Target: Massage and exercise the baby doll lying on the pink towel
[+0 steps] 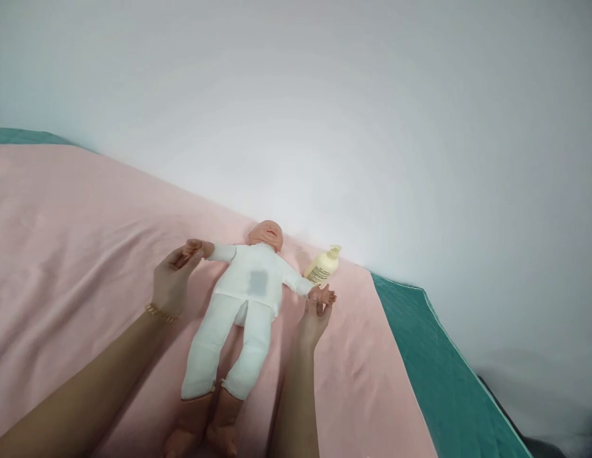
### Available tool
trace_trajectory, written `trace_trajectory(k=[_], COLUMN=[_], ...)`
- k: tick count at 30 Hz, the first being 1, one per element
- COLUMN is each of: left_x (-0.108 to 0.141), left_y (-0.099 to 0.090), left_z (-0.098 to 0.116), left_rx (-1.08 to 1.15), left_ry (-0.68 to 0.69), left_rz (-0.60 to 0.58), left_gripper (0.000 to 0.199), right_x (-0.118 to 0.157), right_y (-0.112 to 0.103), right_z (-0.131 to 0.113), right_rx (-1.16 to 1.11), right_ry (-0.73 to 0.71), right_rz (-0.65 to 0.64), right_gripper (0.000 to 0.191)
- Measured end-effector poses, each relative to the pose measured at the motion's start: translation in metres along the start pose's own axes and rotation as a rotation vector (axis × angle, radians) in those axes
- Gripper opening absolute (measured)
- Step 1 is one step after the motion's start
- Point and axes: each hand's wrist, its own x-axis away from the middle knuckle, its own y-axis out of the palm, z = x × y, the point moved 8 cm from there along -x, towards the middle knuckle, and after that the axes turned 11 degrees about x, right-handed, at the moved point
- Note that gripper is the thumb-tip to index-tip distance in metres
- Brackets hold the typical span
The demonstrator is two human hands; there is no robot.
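A baby doll (229, 312) with a white cloth body lies on its back, its head toward the wall and its feet toward me. Both its arms are stretched out sideways. My left hand (174, 280), with a gold bracelet at the wrist, is closed on the doll's hand at the left. On the other side, my right hand (315, 323) pinches the doll's other hand from below, thumb and fingers around it. Just above that doll hand, a pale yellow pump bottle (323, 266) with printed text leans or lies tilted on the cloth.
A wrinkled pink cloth (76, 254) spreads under the doll. Beyond its right edge shows a green quilted cover (434, 356), which also peeks out at the far left. A plain white wall (296, 127) rises right behind the doll's head and the bottle.
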Motion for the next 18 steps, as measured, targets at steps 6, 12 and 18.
trace_trajectory(k=[6, 12, 18], left_x=[0.033, 0.053, 0.061], left_y=[0.047, 0.073, 0.082], left_z=[0.01, 0.002, 0.002], left_rx=[-0.267, -0.434, -0.553], left_ry=[0.12, 0.43, 0.613], left_rz=[-0.37, -0.734, -0.844], left_gripper=[0.035, 0.03, 0.027], right_x=[0.034, 0.062, 0.067], right_y=[0.031, 0.061, 0.068], right_z=[-0.041, -0.055, -0.057], right_rx=[0.11, 0.353, 0.44], right_ry=[-0.268, -0.651, -0.808], right_rz=[-0.144, -0.436, -0.47], right_gripper=[0.044, 0.031, 0.031])
